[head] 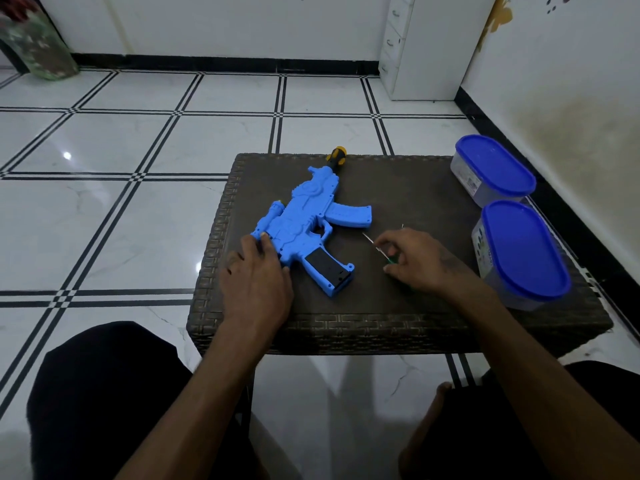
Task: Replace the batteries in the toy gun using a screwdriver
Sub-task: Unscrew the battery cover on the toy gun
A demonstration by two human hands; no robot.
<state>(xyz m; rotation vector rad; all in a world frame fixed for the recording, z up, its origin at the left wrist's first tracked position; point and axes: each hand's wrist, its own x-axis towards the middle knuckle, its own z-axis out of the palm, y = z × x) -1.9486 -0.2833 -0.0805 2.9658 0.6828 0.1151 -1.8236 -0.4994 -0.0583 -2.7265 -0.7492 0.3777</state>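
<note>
A blue toy gun [304, 216] lies flat on the brown woven table [398, 188], its yellow and black muzzle pointing away from me. Its black-faced grip [327, 266] points toward the table's front. My left hand [256, 275] rests on the gun's rear end, fingers laid over it. My right hand [415, 261] grips a small screwdriver [379, 249] with a green handle, its thin metal shaft angled up-left toward the gun's magazine. The handle is mostly hidden inside my fingers.
Two clear tubs with blue lids [495, 168] [523, 251] stand along the table's right edge. A white cabinet [422, 46] stands by the far wall. My legs in dark clothing [104, 393] are under the table's front edge. The floor is white tile.
</note>
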